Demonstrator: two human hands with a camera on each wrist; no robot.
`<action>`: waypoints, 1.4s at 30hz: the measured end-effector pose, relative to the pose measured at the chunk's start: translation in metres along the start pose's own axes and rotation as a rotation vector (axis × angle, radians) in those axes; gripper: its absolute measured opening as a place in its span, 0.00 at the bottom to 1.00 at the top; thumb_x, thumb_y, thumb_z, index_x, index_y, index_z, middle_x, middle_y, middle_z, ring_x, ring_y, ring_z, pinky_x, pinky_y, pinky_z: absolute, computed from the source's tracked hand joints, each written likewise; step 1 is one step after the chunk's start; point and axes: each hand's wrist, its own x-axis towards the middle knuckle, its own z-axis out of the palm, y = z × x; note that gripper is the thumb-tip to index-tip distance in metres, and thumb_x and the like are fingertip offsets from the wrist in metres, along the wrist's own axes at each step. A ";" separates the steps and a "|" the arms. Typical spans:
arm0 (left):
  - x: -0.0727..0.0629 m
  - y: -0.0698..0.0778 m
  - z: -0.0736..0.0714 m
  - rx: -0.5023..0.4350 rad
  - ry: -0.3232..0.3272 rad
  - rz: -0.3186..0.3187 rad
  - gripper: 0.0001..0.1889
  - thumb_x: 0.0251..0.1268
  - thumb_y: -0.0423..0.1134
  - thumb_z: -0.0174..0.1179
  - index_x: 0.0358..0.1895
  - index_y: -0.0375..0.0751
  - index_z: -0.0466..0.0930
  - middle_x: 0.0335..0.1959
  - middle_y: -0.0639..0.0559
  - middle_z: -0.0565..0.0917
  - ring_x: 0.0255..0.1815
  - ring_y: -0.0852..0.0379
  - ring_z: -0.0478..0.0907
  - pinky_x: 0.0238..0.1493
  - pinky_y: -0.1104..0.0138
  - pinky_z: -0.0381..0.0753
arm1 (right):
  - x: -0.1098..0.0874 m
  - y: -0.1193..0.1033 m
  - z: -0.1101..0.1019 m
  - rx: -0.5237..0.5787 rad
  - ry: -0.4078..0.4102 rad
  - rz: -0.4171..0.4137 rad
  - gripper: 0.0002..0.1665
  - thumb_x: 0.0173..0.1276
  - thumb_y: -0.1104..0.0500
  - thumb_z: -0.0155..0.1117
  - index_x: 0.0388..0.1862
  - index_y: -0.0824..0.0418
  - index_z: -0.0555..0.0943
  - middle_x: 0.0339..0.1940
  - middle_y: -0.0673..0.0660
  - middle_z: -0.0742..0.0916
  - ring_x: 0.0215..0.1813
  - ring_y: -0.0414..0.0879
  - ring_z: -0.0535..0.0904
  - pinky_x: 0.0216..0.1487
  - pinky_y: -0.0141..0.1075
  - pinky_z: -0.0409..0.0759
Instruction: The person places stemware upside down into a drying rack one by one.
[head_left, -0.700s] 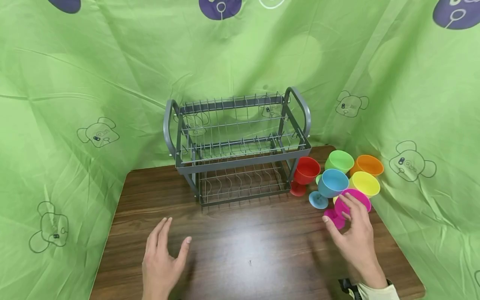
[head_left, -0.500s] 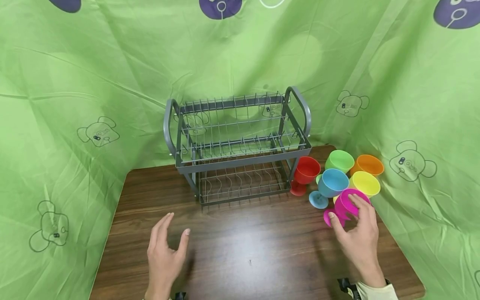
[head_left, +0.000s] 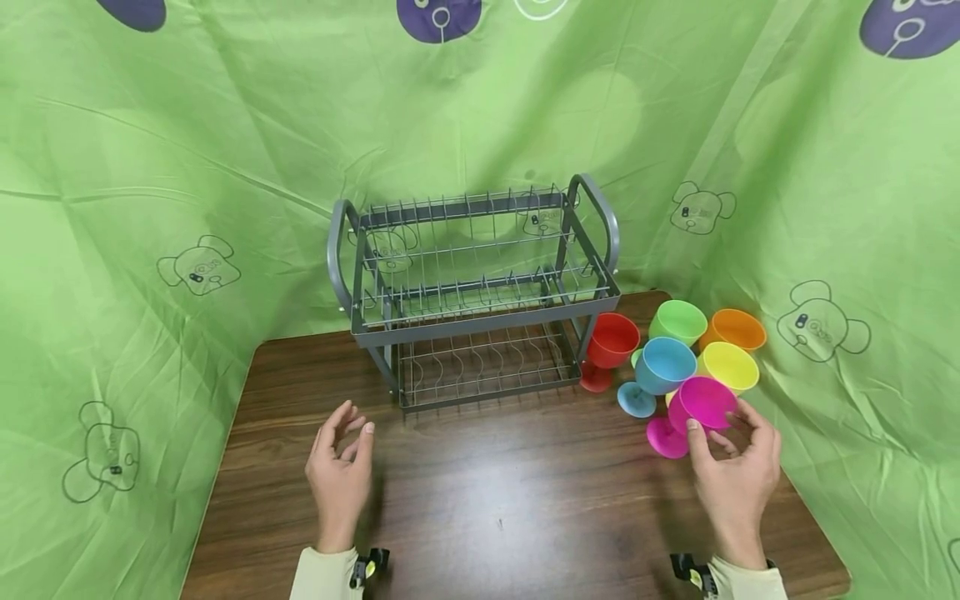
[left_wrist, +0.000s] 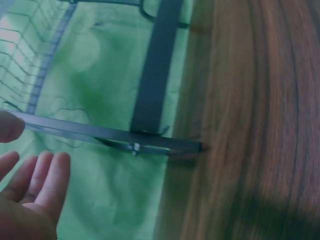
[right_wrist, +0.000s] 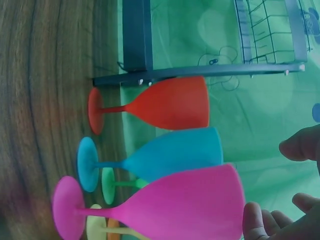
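Note:
A magenta goblet [head_left: 703, 403] stands upright at the front of a group of stemmed goblets on the right of the table. My right hand [head_left: 738, 479] is beside its bowl with bent fingers. In the right wrist view, the fingertips [right_wrist: 254, 220] are at the rim, while the thumb is apart from it; whether they touch is unclear. Behind are a blue goblet [head_left: 666, 367], a yellow goblet [head_left: 729, 367] and a red goblet [head_left: 612, 340]. My left hand [head_left: 339, 479] hovers over the left of the table, fingers loosely bent and holding nothing.
A grey two-tier dish rack [head_left: 483, 321] stands at the back middle of the wooden table [head_left: 480, 500]. The red goblet is close by its right end. A green goblet [head_left: 678, 322] and an orange goblet [head_left: 733, 331] are farthest back. Green cloth [head_left: 480, 108] surrounds the table.
My right hand has moved right and its fingers have bent more beside the magenta goblet. My left hand has risen in the view and drawn its fingers closer together. The goblets have stayed put.

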 end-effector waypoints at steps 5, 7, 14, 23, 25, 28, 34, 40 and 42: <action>0.014 0.001 0.008 -0.026 -0.006 -0.009 0.23 0.68 0.25 0.68 0.66 0.34 0.81 0.56 0.39 0.86 0.56 0.36 0.84 0.50 0.80 0.85 | 0.002 0.007 -0.001 -0.009 0.020 0.031 0.44 0.59 0.69 0.80 0.74 0.58 0.74 0.59 0.43 0.75 0.56 0.38 0.80 0.50 0.16 0.81; 0.020 -0.003 0.010 -0.038 -0.008 -0.022 0.23 0.69 0.26 0.68 0.66 0.35 0.81 0.56 0.40 0.86 0.57 0.36 0.84 0.51 0.80 0.84 | 0.002 0.009 -0.002 -0.011 0.025 0.037 0.44 0.59 0.69 0.80 0.74 0.57 0.73 0.60 0.44 0.75 0.56 0.38 0.80 0.51 0.16 0.81; 0.038 -0.018 0.024 -0.143 -0.027 -0.076 0.24 0.69 0.24 0.67 0.67 0.34 0.80 0.58 0.37 0.85 0.61 0.34 0.83 0.57 0.76 0.85 | 0.005 0.017 0.000 -0.006 0.054 0.045 0.46 0.58 0.69 0.81 0.75 0.56 0.73 0.61 0.43 0.75 0.58 0.39 0.79 0.53 0.17 0.81; 0.049 -0.025 0.038 -0.233 -0.033 -0.084 0.24 0.68 0.23 0.66 0.67 0.28 0.78 0.59 0.27 0.83 0.62 0.29 0.80 0.57 0.79 0.83 | 0.005 0.027 0.004 -0.017 0.083 0.072 0.47 0.57 0.66 0.82 0.75 0.53 0.72 0.62 0.44 0.75 0.61 0.40 0.77 0.56 0.20 0.81; 0.051 -0.025 0.041 -0.235 -0.042 -0.084 0.24 0.69 0.23 0.66 0.67 0.29 0.78 0.60 0.28 0.83 0.62 0.33 0.81 0.57 0.78 0.83 | 0.006 0.030 0.004 -0.015 0.077 0.109 0.49 0.58 0.66 0.82 0.76 0.53 0.71 0.63 0.46 0.75 0.62 0.39 0.75 0.56 0.20 0.82; 0.053 -0.024 0.044 -0.230 -0.047 -0.091 0.22 0.70 0.25 0.66 0.67 0.32 0.80 0.59 0.32 0.84 0.61 0.40 0.82 0.57 0.76 0.84 | 0.006 0.035 0.005 0.005 0.065 0.168 0.50 0.58 0.66 0.82 0.77 0.52 0.68 0.64 0.48 0.75 0.62 0.39 0.75 0.57 0.22 0.83; 0.055 -0.022 0.051 -0.203 -0.023 -0.099 0.19 0.71 0.27 0.67 0.63 0.34 0.82 0.56 0.34 0.87 0.55 0.52 0.83 0.50 0.79 0.84 | 0.007 0.044 0.010 0.061 0.041 0.246 0.51 0.59 0.64 0.83 0.78 0.51 0.67 0.62 0.45 0.76 0.63 0.40 0.75 0.54 0.20 0.83; 0.056 -0.022 0.054 -0.186 -0.016 -0.115 0.16 0.72 0.29 0.67 0.60 0.32 0.83 0.53 0.33 0.86 0.52 0.59 0.82 0.46 0.81 0.80 | 0.008 0.055 0.014 0.206 0.040 0.296 0.51 0.56 0.66 0.85 0.76 0.50 0.69 0.62 0.46 0.76 0.66 0.43 0.72 0.46 0.16 0.82; 0.056 -0.022 0.055 -0.197 -0.011 -0.120 0.16 0.72 0.29 0.67 0.59 0.30 0.83 0.53 0.32 0.87 0.51 0.59 0.82 0.44 0.80 0.80 | 0.010 0.058 0.015 0.238 0.040 0.295 0.51 0.55 0.66 0.85 0.76 0.51 0.69 0.62 0.45 0.76 0.66 0.43 0.71 0.46 0.15 0.81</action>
